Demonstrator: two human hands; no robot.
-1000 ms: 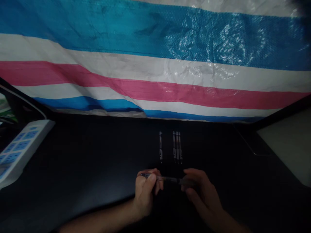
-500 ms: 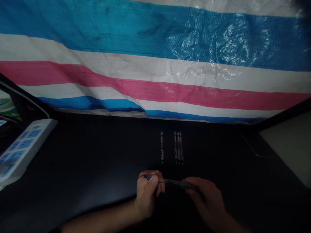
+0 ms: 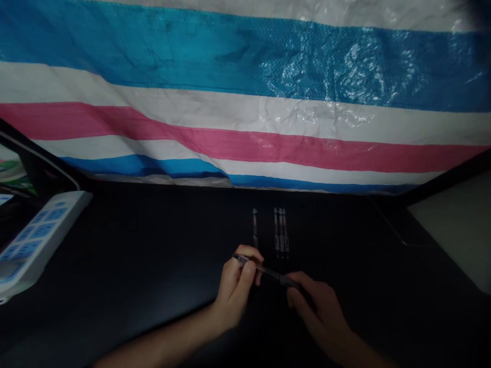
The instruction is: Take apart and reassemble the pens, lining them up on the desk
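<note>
Both hands hold one dark pen over a black table. My left hand pinches the pen's left end between thumb and fingers. My right hand grips the right end, fingers curled. The pen tilts, its left end higher. Just beyond the hands lie more pens pointing away from me: a single pen and a tight group of three pens to its right.
A blue, white and pink striped tarpaulin hangs behind the table. A white power strip with blue sockets lies at the left edge. A pale surface borders the table at the right.
Both hands have moved a little away from me toward the row of pens, and the held pen has tilted, its left end rising.
</note>
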